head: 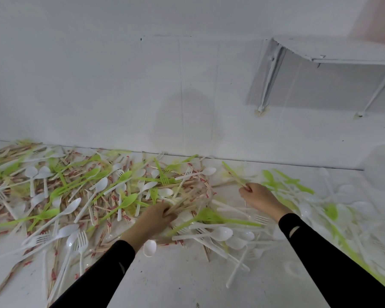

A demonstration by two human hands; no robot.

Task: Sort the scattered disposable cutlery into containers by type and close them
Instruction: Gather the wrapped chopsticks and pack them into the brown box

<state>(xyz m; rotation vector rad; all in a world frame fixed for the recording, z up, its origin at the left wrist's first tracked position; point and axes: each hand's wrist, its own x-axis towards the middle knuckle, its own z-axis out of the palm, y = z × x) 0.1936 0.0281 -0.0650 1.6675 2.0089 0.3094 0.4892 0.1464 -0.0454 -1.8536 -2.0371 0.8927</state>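
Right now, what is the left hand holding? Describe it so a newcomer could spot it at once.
Start at the heap of mixed cutlery along the white wall and find the left hand at its near edge. From that hand's grip a bundle of wooden chopsticks fans up and right. Unlike the loose sticks around it, these are gathered into one sheaf.

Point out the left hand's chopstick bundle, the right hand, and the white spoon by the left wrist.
chopstick bundle (pixel 185 203): head view, middle of the sticks.
right hand (pixel 261 198): head view, back of the hand.
white spoon (pixel 150 247): head view, bowl.
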